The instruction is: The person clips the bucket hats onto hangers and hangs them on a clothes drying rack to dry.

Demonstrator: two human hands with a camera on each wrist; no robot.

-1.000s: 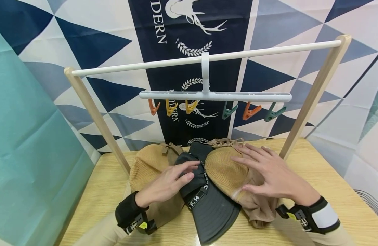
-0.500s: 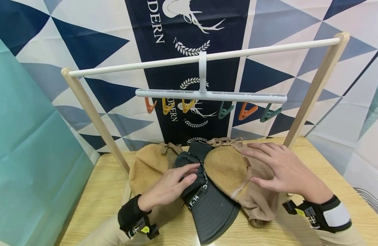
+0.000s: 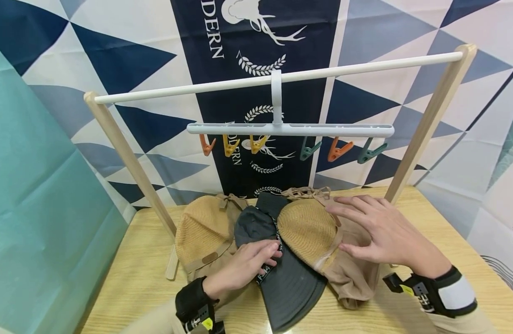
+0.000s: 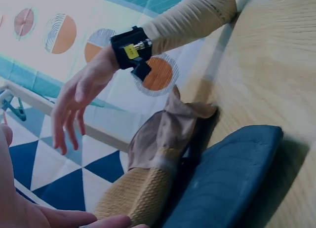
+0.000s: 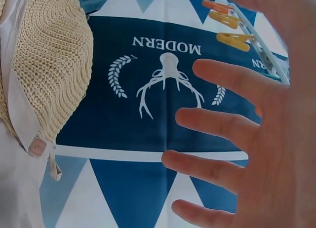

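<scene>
Three hats lie in a row on the table. In the middle is a black bucket hat (image 3: 295,287) with a lettered strap, its brim towards the front. My left hand (image 3: 245,266) hovers at its strap with fingers bent loosely; whether it touches the hat I cannot tell. A straw hat with beige cloth (image 3: 304,227) overlaps the black hat on the right. Over that cloth my right hand (image 3: 377,229) is spread, holding nothing; the right wrist view shows its fingers (image 5: 212,124) apart. Another straw hat (image 3: 202,227) lies at the left, its cloth partly behind my left hand.
Above the hats a white hanger (image 3: 289,130) hangs from the white rod (image 3: 365,68) of a wooden-legged rack. Several clips dangle from it, such as a yellow clip (image 3: 258,144) and a green clip (image 3: 371,150). A patterned cloth backs the table (image 3: 135,260).
My left hand has moved down and slightly right, uncovering the black hat's crown and the left hat's band. My right hand shifted right earlier and now stays nearly still.
</scene>
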